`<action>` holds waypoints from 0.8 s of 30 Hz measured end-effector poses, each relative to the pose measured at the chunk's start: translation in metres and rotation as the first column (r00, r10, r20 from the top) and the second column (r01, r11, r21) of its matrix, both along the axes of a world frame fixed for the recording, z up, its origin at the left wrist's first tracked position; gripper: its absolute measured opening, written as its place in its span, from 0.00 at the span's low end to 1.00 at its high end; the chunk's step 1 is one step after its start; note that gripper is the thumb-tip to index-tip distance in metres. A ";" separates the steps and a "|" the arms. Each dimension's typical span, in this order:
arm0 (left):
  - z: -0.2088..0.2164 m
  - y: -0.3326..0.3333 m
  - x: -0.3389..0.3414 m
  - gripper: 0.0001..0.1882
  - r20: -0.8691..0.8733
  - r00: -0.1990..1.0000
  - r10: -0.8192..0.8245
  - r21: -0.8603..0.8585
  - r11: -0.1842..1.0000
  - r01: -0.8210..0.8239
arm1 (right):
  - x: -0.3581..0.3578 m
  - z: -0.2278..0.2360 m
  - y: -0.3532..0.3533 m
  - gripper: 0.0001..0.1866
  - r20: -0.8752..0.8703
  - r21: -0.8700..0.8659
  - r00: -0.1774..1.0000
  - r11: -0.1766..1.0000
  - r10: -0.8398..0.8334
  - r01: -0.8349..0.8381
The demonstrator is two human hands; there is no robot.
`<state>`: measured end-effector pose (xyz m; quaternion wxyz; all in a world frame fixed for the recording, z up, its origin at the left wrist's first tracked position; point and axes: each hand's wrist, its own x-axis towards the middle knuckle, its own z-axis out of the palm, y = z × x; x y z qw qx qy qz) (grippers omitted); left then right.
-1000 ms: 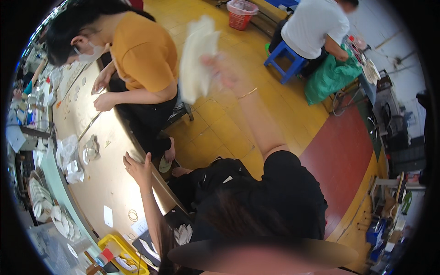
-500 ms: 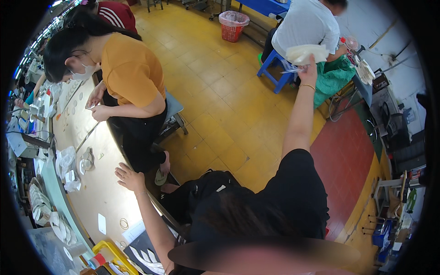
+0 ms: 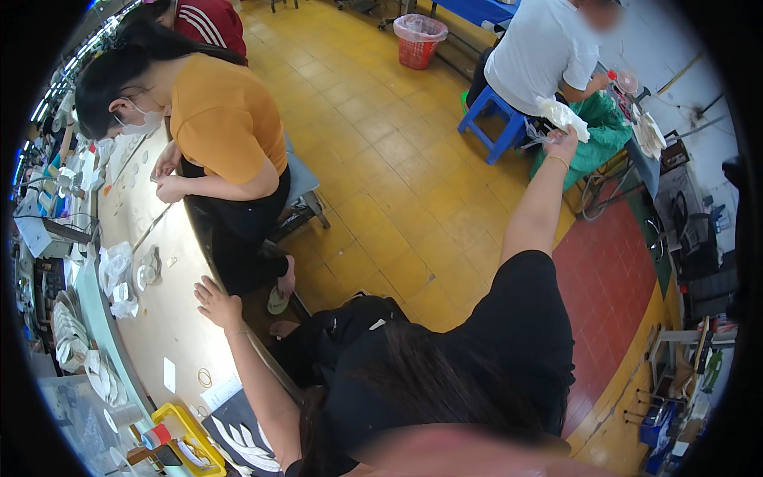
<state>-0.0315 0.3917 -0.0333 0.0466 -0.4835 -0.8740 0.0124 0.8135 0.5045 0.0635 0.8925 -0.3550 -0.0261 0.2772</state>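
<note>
My right arm reaches far out to the right, and my right hand [image 3: 563,145] is closed on a bundle of white pieces [image 3: 563,118] with clear plastic hanging from it. The exact kind of these pieces cannot be made out. The bundle is held up near a seated person in a white shirt [image 3: 534,56]. My left hand [image 3: 219,305] lies on the edge of the pale worktable [image 3: 171,294], fingers spread and nothing in them. Near it on the table are a clear plastic bag [image 3: 117,266] and a small white card [image 3: 169,374].
A person in an orange shirt [image 3: 226,115] sits at the table's far side. A yellow tray [image 3: 208,449] and white curved pieces on a dark sheet [image 3: 242,445] lie near me. Blue stool [image 3: 494,131], green sack [image 3: 600,147] and red basket [image 3: 417,52] stand to the right and beyond.
My right hand has moved slightly right and lower with the bundle, which now tilts down to the right. The seated person in white leans more to the right. My left hand stays on the table.
</note>
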 end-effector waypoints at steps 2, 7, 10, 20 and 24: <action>0.000 0.000 0.000 0.47 0.020 1.000 0.004 -0.017 1.000 -0.004 | 0.004 0.002 0.002 0.09 0.009 -0.058 1.000 0.998 -0.014 0.014; -0.001 0.001 -0.001 0.47 0.017 1.000 0.009 -0.028 1.000 -0.009 | 0.012 0.004 0.011 0.12 -0.013 -0.112 0.996 0.990 -0.084 0.082; -0.001 0.000 -0.001 0.47 0.012 1.000 0.016 -0.031 0.999 -0.015 | 0.018 0.003 0.018 0.13 -0.110 -0.131 0.987 0.986 -0.115 0.100; -0.003 -0.001 -0.002 0.47 0.019 1.000 0.012 -0.012 1.000 -0.012 | 0.042 -0.010 0.037 0.10 -0.083 -0.095 0.986 0.986 -0.143 0.135; -0.005 -0.003 -0.002 0.47 0.000 1.000 0.011 -0.003 1.000 -0.011 | 0.038 -0.011 0.044 0.11 -0.126 -0.126 0.991 0.991 -0.048 0.032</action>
